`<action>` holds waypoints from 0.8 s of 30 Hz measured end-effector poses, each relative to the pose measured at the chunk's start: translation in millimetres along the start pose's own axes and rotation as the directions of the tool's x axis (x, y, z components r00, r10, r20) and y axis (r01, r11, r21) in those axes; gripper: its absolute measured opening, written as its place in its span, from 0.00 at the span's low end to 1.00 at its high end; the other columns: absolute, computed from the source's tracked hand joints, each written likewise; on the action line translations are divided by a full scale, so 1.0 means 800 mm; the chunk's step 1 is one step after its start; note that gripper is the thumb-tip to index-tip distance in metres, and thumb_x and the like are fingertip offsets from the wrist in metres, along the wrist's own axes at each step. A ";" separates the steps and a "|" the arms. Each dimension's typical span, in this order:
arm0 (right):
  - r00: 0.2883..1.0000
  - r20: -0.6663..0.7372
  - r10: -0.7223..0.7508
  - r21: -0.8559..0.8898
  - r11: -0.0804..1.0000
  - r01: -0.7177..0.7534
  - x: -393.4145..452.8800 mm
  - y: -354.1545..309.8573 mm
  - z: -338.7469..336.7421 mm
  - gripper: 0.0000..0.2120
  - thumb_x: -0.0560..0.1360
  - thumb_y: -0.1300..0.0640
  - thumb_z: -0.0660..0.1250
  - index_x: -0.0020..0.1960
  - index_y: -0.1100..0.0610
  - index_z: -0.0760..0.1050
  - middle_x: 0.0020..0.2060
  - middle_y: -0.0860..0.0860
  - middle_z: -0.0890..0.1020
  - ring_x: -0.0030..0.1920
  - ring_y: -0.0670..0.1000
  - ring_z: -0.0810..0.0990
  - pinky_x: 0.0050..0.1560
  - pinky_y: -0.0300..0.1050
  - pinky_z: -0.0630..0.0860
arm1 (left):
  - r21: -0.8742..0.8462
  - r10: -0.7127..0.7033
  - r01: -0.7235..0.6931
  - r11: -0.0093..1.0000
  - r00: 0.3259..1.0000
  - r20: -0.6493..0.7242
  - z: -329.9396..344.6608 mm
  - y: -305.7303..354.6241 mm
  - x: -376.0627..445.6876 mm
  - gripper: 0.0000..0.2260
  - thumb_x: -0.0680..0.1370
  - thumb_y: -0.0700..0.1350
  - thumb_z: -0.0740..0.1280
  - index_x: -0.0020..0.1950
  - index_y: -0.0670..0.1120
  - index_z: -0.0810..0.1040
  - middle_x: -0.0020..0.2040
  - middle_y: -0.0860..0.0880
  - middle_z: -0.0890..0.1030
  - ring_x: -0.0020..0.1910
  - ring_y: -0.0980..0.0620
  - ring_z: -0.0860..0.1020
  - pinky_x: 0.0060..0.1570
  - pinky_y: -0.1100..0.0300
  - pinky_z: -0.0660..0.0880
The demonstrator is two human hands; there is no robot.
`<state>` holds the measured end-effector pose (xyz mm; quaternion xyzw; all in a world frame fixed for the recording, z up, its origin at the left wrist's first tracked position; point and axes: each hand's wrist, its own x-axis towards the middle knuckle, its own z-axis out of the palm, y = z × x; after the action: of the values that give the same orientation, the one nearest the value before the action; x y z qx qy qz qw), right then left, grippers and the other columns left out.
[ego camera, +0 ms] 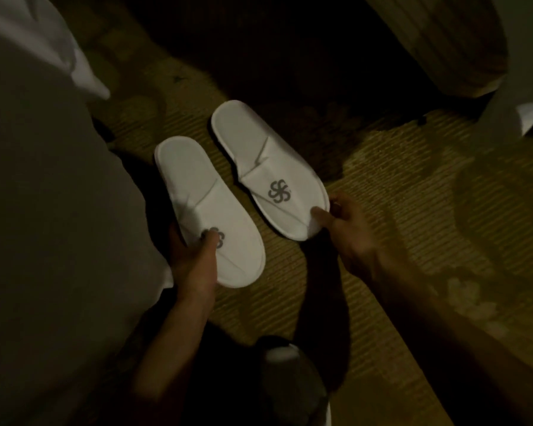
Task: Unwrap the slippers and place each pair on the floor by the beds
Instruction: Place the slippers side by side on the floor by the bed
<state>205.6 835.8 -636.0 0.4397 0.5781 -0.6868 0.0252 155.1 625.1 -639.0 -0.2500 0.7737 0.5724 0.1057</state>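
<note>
Two white slippers with a grey swirl logo lie side by side on the patterned carpet, toes toward me. My left hand grips the toe end of the left slipper, thumb on top over the logo. My right hand pinches the toe edge of the right slipper, thumb on its upper. No wrapping shows on either slipper. The room is dim.
A bed's pale sheet hangs down along the left, close to the left slipper. A second bed or upholstered piece stands at the top right. A dark shadowed patch lies beyond the slippers. My foot is at the bottom middle.
</note>
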 end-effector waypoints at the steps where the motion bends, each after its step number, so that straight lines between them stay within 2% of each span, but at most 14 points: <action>1: 1.000 -0.002 -0.023 -0.007 1.000 0.023 0.003 0.002 0.003 0.15 0.76 0.62 0.67 0.63 0.58 0.72 0.55 0.55 0.82 0.54 0.54 0.81 0.55 0.52 0.79 | 0.049 0.063 -0.062 0.997 0.998 -0.008 0.001 -0.001 0.002 0.32 0.74 0.42 0.70 0.76 0.50 0.63 0.68 0.49 0.73 0.60 0.53 0.74 0.49 0.70 0.74; 2: 0.998 -0.001 -0.060 -0.026 0.998 0.060 0.004 0.004 0.006 0.16 0.76 0.62 0.67 0.63 0.57 0.72 0.56 0.55 0.81 0.55 0.53 0.81 0.56 0.52 0.79 | 0.088 0.116 -0.115 0.990 0.993 -0.012 0.002 -0.003 0.004 0.33 0.74 0.41 0.69 0.77 0.49 0.61 0.70 0.48 0.71 0.63 0.52 0.73 0.53 0.70 0.74; 4: 0.982 0.028 -0.187 -0.127 0.974 0.189 0.005 0.008 0.007 0.16 0.76 0.61 0.67 0.62 0.52 0.70 0.57 0.53 0.81 0.55 0.51 0.80 0.57 0.52 0.78 | 0.146 0.171 -0.168 0.975 0.985 -0.013 0.002 -0.006 0.011 0.33 0.73 0.41 0.68 0.77 0.49 0.60 0.73 0.45 0.69 0.67 0.47 0.72 0.64 0.55 0.73; 6: 0.939 0.103 -0.327 -0.285 0.895 0.343 0.005 0.011 0.005 0.18 0.77 0.59 0.67 0.65 0.51 0.69 0.57 0.49 0.79 0.56 0.49 0.78 0.58 0.50 0.76 | 0.200 0.175 -0.166 0.966 0.984 -0.030 0.001 -0.006 0.016 0.33 0.73 0.43 0.68 0.76 0.49 0.61 0.72 0.44 0.70 0.67 0.44 0.73 0.65 0.46 0.73; 8: 0.900 0.174 -0.400 -0.415 0.799 0.436 0.008 0.014 0.002 0.21 0.77 0.57 0.66 0.69 0.54 0.67 0.59 0.49 0.77 0.58 0.47 0.76 0.58 0.45 0.73 | 0.245 0.192 -0.174 0.954 0.980 -0.054 -0.001 -0.008 0.021 0.32 0.72 0.44 0.70 0.75 0.49 0.63 0.71 0.44 0.71 0.66 0.44 0.73 0.64 0.44 0.74; 10: 0.897 0.184 -0.402 -0.507 0.743 0.437 0.011 0.016 0.002 0.24 0.77 0.56 0.67 0.71 0.56 0.66 0.62 0.54 0.77 0.60 0.52 0.76 0.58 0.42 0.70 | 0.254 0.212 -0.195 0.947 0.976 -0.042 -0.006 -0.009 0.024 0.34 0.71 0.46 0.73 0.75 0.50 0.63 0.72 0.45 0.70 0.67 0.45 0.72 0.64 0.44 0.74; 13: 0.906 0.198 -0.373 -0.656 0.637 0.406 0.008 0.014 0.007 0.27 0.76 0.54 0.68 0.72 0.56 0.65 0.64 0.60 0.76 0.61 0.59 0.76 0.57 0.43 0.70 | 0.262 0.248 -0.230 0.937 0.968 -0.035 -0.014 -0.010 0.032 0.36 0.68 0.52 0.72 0.74 0.51 0.65 0.72 0.46 0.70 0.68 0.46 0.71 0.64 0.44 0.73; 15: 0.914 0.194 -0.356 -0.682 0.620 0.387 0.005 0.010 0.013 0.27 0.77 0.54 0.67 0.73 0.55 0.64 0.64 0.62 0.73 0.61 0.61 0.75 0.58 0.44 0.69 | 0.278 0.250 -0.227 0.933 0.967 -0.050 -0.016 -0.010 0.038 0.36 0.67 0.55 0.71 0.74 0.52 0.65 0.72 0.46 0.70 0.69 0.46 0.71 0.65 0.43 0.73; 17: 0.916 0.211 -0.341 -0.694 0.608 0.386 0.003 0.008 0.019 0.26 0.77 0.54 0.66 0.73 0.55 0.64 0.64 0.61 0.73 0.61 0.61 0.74 0.58 0.46 0.70 | 0.297 0.262 -0.231 0.927 0.962 -0.070 -0.018 -0.010 0.041 0.35 0.69 0.54 0.71 0.74 0.51 0.65 0.73 0.46 0.69 0.70 0.45 0.70 0.66 0.44 0.71; 20: 0.920 0.236 -0.314 -0.693 0.609 0.386 0.002 0.002 0.030 0.24 0.77 0.55 0.65 0.71 0.55 0.66 0.64 0.61 0.73 0.60 0.61 0.75 0.59 0.50 0.72 | 0.337 0.351 -0.306 0.891 0.933 -0.081 -0.021 -0.007 0.043 0.31 0.73 0.46 0.72 0.74 0.46 0.66 0.73 0.44 0.68 0.71 0.45 0.68 0.69 0.45 0.69; 22: 0.916 0.244 -0.319 -0.699 0.596 0.394 0.001 0.000 0.039 0.23 0.77 0.54 0.66 0.71 0.56 0.67 0.63 0.61 0.73 0.59 0.62 0.75 0.55 0.46 0.71 | 0.351 0.376 -0.327 0.877 0.923 -0.079 -0.025 -0.005 0.045 0.29 0.74 0.42 0.71 0.74 0.42 0.66 0.73 0.42 0.68 0.72 0.45 0.67 0.71 0.49 0.66; 24: 0.910 0.265 -0.320 -0.708 0.575 0.409 0.000 -0.002 0.048 0.23 0.77 0.54 0.66 0.70 0.57 0.67 0.63 0.62 0.73 0.59 0.62 0.75 0.55 0.46 0.71 | 0.333 0.377 -0.332 0.883 0.923 -0.080 -0.030 -0.001 0.045 0.28 0.76 0.39 0.70 0.74 0.41 0.66 0.74 0.42 0.67 0.72 0.47 0.66 0.69 0.65 0.64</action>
<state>182.7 805.0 -636.8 0.2231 0.8844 -0.3990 0.0935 127.8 593.1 -648.5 -0.1242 0.8926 0.4329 -0.0179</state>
